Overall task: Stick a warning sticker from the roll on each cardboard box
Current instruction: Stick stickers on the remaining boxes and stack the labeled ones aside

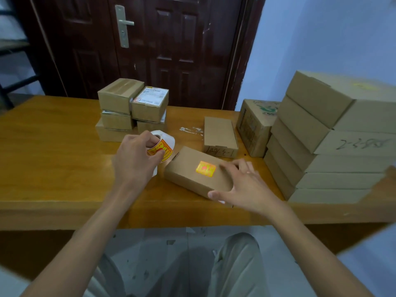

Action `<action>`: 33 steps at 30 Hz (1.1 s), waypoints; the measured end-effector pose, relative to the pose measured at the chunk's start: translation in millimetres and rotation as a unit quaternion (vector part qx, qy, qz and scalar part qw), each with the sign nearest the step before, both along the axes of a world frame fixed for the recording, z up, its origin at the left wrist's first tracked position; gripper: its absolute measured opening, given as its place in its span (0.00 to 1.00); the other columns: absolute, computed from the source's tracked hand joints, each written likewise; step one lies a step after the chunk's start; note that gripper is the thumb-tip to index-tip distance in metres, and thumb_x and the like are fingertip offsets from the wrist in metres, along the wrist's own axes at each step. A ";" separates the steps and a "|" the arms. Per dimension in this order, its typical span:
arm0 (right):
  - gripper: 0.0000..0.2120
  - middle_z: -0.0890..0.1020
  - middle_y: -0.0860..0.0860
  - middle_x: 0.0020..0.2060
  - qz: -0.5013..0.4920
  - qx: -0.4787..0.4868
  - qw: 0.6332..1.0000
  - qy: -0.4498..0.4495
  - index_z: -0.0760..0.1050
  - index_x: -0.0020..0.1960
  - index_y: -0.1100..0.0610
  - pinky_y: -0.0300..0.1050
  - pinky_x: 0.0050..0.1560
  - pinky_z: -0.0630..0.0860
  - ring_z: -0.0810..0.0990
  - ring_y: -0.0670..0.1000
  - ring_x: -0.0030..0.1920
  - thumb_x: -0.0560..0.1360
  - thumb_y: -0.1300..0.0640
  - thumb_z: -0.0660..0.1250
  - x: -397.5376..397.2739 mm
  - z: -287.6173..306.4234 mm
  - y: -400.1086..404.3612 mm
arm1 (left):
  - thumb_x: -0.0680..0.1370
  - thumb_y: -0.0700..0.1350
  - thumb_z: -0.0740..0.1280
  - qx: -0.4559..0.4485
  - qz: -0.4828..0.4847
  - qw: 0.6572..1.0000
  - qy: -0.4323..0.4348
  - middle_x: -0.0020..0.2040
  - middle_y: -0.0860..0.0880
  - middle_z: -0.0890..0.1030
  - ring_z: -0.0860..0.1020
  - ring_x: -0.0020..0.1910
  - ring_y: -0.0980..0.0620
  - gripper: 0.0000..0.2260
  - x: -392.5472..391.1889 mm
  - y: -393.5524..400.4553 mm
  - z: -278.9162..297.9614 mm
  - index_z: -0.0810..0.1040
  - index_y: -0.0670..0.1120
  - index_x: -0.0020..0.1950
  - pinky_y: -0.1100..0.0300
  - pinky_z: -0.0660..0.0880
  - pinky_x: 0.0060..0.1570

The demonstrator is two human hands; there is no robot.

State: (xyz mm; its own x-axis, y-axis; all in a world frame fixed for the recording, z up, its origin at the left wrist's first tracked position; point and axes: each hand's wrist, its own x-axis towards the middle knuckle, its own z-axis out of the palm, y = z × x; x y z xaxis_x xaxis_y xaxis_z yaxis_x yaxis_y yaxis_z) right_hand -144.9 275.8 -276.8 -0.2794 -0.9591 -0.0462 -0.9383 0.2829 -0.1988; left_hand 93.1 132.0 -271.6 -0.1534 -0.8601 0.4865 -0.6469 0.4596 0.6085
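Here, seen from a head-worn camera looking down, a person sits at a wooden table with both bare arms reaching forward. The left hand grips a roll of stickers, fingers and thumb curled round it, held just above the tabletop; a yellow and red warning sticker faces outward on the roll, and a white strip of backing paper hangs down below it. Just to the right of the roll, a flat cardboard box lies at an angle near the table's front edge. A yellow and red sticker is stuck on the middle of its top face. The right hand rests on the near right end of this box, fingers spread apart and fairly straight, thumb at the front corner.

Behind it lies another flat box with handwriting on its near side. At the far middle of the table stands a cluster of small boxes, 1 carrying a white shipping label. On the right, a tall stack of flat boxes rises, with a printed carton just beside it. A dark wooden door stands behind the table.
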 end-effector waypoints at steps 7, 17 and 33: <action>0.48 0.68 0.49 0.63 -0.142 0.005 0.989 0.037 0.59 0.77 0.43 0.49 0.59 0.76 0.66 0.52 0.67 0.66 0.17 0.58 33.8 0.7 68.8 | 0.72 0.46 0.81 0.016 -0.026 0.999 0.011 0.58 0.46 0.82 0.80 0.57 0.48 0.13 -9.3 13.9 -3.0 0.83 0.53 0.53 0.46 0.84 0.48; 0.50 0.72 0.59 0.69 -0.318 -0.033 0.943 0.095 0.67 0.75 0.56 0.56 0.65 0.71 0.70 0.61 0.68 0.71 0.17 0.55 29.8 -12.3 47.2 | 0.73 0.49 0.80 0.022 -0.024 0.999 0.002 0.57 0.48 0.84 0.80 0.58 0.48 0.13 -40.1 21.7 -2.3 0.83 0.54 0.55 0.56 0.73 0.42; 0.32 0.61 0.55 0.84 -0.084 -0.097 0.985 0.116 0.53 0.85 0.43 0.58 0.83 0.54 0.56 0.58 0.85 0.84 0.32 0.47 -0.5 -44.6 29.1 | 0.74 0.50 0.79 0.050 -0.066 0.996 -0.024 0.58 0.48 0.84 0.79 0.60 0.50 0.12 -83.4 33.1 -21.3 0.82 0.53 0.56 0.58 0.70 0.44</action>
